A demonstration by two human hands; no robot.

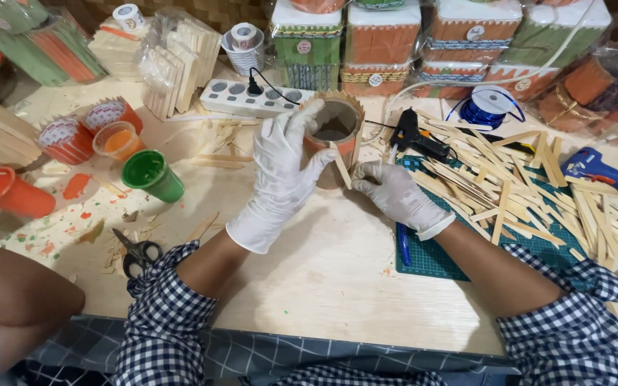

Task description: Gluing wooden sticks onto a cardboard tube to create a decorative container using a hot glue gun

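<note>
- My left hand (pixel 280 171), in a white glove, is wrapped around the round cup-shaped container (pixel 334 136) at centre frame, fingers over its rim, clamped on it to hold it steady on the table (pixel 323 264);
- My right hand (pixel 395 194), also gloved, pinches a single ice-cream stick (pixel 340 164) against the container's near wall; the stick stands slightly tilted, touching the side;
- By my judgement the cladding is partly done: pointed sticks already line the rim at the back, while the front orange wall looks largely bare, so more sticks are left to place;
- A loose heap of sticks (pixel 523 186) lies on the green cutting mat (pixel 430 257) at right; a black glue gun (pixel 416 136) rests just beyond my right hand;
- At left stand a green paint cup (pixel 153 175) and scissors (pixel 137 254).
</note>
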